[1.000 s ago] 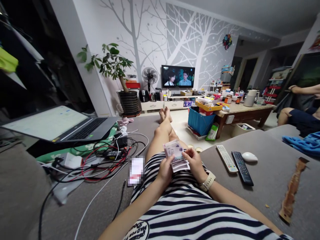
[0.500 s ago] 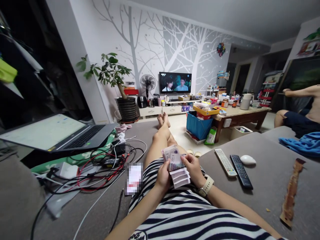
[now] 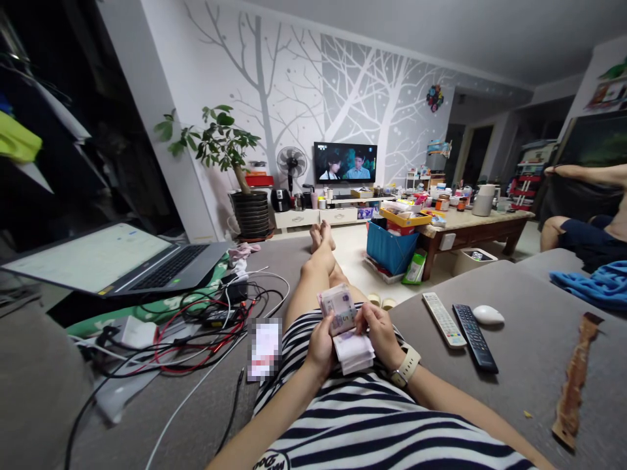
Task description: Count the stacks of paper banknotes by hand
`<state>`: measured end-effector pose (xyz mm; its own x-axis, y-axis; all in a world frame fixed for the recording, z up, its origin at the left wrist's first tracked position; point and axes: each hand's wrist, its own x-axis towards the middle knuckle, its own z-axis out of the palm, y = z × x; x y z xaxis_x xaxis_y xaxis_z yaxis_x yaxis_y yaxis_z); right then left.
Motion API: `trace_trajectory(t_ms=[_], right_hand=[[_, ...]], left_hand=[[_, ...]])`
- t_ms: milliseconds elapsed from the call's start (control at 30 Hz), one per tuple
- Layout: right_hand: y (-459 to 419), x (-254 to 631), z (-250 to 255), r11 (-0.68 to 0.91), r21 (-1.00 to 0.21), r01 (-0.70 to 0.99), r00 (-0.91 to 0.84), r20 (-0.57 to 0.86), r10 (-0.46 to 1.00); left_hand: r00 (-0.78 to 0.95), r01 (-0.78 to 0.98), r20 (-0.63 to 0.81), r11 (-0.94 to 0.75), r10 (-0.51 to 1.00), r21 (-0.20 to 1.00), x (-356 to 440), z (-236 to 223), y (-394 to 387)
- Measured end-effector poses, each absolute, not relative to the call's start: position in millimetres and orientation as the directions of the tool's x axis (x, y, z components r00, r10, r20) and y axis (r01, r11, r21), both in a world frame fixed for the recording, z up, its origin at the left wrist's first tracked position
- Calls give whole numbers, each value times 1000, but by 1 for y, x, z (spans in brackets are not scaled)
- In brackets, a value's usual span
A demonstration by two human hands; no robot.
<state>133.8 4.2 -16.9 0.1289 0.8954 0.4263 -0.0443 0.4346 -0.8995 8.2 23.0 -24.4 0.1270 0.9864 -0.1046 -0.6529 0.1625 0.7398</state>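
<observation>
My left hand (image 3: 321, 346) is closed around a stack of banknotes (image 3: 339, 310), its thumb lying on the front of the notes. A figure 5 shows on the top note. The lower part of the stack, several folded-over notes (image 3: 353, 347), hangs toward me with pale faces showing. At the stack's right edge, the thumb and fingers of my right hand (image 3: 382, 333) are pinched together. Whether a note is between those fingertips is hidden. A pale watch (image 3: 406, 365) is on my right wrist. Both hands are above my lap, over a striped garment (image 3: 337, 418).
On the sofa, a phone (image 3: 264, 349), tangled cables (image 3: 206, 333) and a laptop (image 3: 117, 258) lie left. Two remotes (image 3: 443, 320), a white mouse (image 3: 488, 315) and a brown strip (image 3: 577, 382) lie right. A cluttered table (image 3: 482, 225) stands ahead; another person (image 3: 588, 209) sits far right.
One note that my right fingers held across the stack has gone down onto the folded-over part. The 5 note now shows uncovered, and my right fingers have curled in.
</observation>
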Motion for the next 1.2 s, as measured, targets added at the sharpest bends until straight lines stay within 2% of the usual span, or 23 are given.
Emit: trace_trajectory(t_ms=[167, 400, 633, 900, 1200], right_hand=[[6, 134, -21, 394, -918, -44, 137, 386, 912], [11, 137, -24, 399, -915, -60, 241, 375, 895], [10, 138, -22, 408, -912, 44, 229, 406, 885], [6, 136, -19, 446, -895, -14, 185, 436, 881], [4, 135, -18, 452, -890, -55, 172, 438, 882]], left_hand=[[150, -671, -103, 178, 983, 720, 9, -25, 21], [161, -619, -113, 190, 980, 762, 6, -22, 18], [181, -606, -112, 201, 977, 769, 6, -25, 20], [156, -669, -120, 195, 980, 717, 6, -28, 27], [146, -609, -113, 179, 983, 772, 6, -27, 25]])
